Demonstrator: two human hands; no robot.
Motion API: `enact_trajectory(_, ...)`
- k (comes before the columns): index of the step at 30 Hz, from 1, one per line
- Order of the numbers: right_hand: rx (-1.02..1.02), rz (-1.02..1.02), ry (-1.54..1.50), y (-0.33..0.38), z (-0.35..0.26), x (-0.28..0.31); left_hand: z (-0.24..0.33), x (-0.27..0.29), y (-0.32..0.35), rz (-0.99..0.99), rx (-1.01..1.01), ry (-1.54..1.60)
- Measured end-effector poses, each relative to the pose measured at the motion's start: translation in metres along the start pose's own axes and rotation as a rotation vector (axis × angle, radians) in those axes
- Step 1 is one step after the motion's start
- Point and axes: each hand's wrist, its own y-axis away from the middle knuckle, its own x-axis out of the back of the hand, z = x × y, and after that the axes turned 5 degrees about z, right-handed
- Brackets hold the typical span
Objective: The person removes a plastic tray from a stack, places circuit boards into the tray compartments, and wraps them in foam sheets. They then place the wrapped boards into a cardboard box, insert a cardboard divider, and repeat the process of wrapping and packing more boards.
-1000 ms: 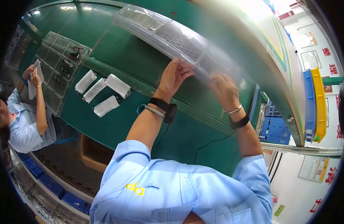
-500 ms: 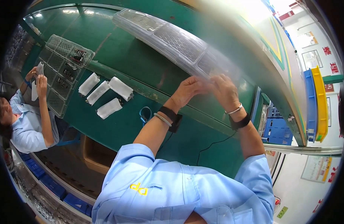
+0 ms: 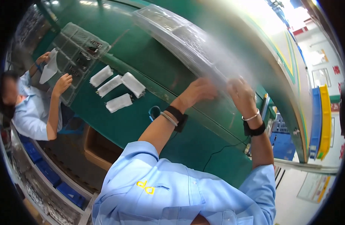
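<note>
**Clear tray (image 3: 187, 43): room on its left, crowded on its right**

I have bare green tabletop (image 3: 150, 62) left of the tray, before four white-wrapped pieces (image 3: 109, 86). A slanted panel (image 3: 292, 75) closes in on its right. The left hand (image 3: 198, 92) blurs beside the tray's near edge, the right hand (image 3: 241, 93) at its near end; I can't tell whether either grasps it. Haze obscures the tray's right part.
</note>
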Motion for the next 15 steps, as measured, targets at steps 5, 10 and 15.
enact_trajectory(5, -0.127, -0.041, -0.076, -0.001, -0.021, -0.006, 0.033, 0.017, -0.002, 0.181, -0.108, 0.036)
enact_trajectory(10, -0.225, -0.052, -0.114, -0.019, -0.024, -0.001, 0.043, 0.036, -0.005, 0.414, -0.167, 0.010)
enact_trajectory(15, -0.363, -0.062, -0.288, -0.024, 0.022, 0.030, 0.031, 0.027, -0.010, 0.370, -0.176, 0.022)
